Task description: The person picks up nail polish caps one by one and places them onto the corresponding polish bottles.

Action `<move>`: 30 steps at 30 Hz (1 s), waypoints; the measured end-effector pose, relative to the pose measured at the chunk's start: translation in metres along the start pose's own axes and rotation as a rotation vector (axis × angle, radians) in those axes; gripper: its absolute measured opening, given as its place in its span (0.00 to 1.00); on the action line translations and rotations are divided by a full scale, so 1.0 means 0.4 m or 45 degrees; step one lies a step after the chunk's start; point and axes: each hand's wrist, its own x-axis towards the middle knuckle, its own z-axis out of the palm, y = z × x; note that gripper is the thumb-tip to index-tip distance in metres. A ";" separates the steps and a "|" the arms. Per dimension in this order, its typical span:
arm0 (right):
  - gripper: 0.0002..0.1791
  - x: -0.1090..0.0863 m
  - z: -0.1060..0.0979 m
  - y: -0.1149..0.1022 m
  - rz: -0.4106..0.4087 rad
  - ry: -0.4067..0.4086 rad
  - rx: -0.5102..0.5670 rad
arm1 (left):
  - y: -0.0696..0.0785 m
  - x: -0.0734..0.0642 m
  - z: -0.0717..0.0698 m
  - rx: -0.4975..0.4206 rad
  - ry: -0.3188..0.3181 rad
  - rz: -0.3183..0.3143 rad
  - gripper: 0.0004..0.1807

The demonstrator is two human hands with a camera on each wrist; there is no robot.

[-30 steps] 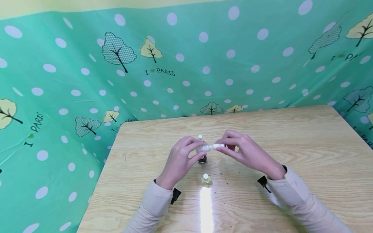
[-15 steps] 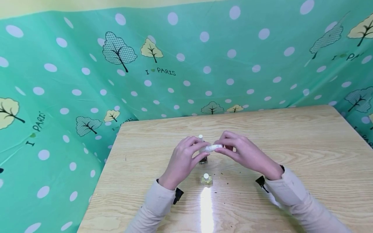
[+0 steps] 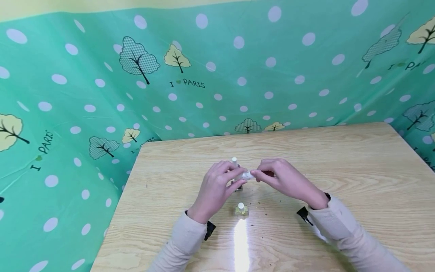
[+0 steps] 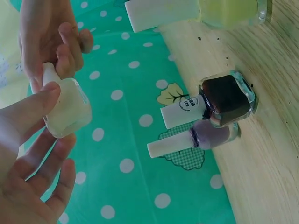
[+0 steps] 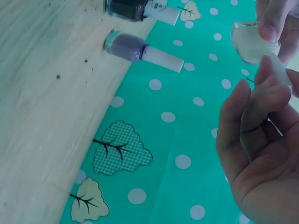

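Above the table, my left hand (image 3: 214,190) holds a small glass nail polish bottle (image 4: 70,109) with whitish contents, thumb on one side and fingers on the other. The bottle lies tilted in the air. My right hand (image 3: 283,179) pinches its white cap (image 4: 50,74) between thumb and fingers. In the left wrist view the cap meets the bottle's neck; whether it is loose or tight I cannot tell. Beneath and behind the hands stand a dark nail polish bottle (image 4: 226,100) and a purple one (image 5: 126,45), both white-capped.
A yellow nail polish bottle (image 3: 241,210) with a white cap stands on the wooden table (image 3: 163,181), nearer to me. Small dark specks lie around it. A green dotted curtain (image 3: 217,83) hangs behind the table and along its left side.
Both hands have shifted slightly, and the gap between them has narrowed. My right fingers have turned around the cap, covering more of it. The standing bottles stay where they were.
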 end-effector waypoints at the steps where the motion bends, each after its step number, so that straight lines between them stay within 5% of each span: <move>1: 0.18 0.001 0.001 0.000 0.018 -0.013 0.014 | 0.001 -0.001 0.000 0.001 0.000 -0.001 0.15; 7: 0.17 0.006 0.011 0.005 0.060 -0.003 0.053 | -0.002 -0.007 0.004 -0.015 -0.016 -0.030 0.15; 11: 0.09 0.006 0.017 0.009 -0.029 0.118 0.047 | -0.010 -0.008 0.007 -0.021 -0.030 -0.047 0.15; 15: 0.14 0.003 0.012 0.007 -0.140 0.194 -0.002 | -0.017 -0.011 0.009 -0.029 -0.046 -0.071 0.15; 30: 0.13 -0.006 0.005 0.010 -0.308 0.165 -0.095 | -0.012 -0.008 0.003 -0.062 -0.031 -0.083 0.13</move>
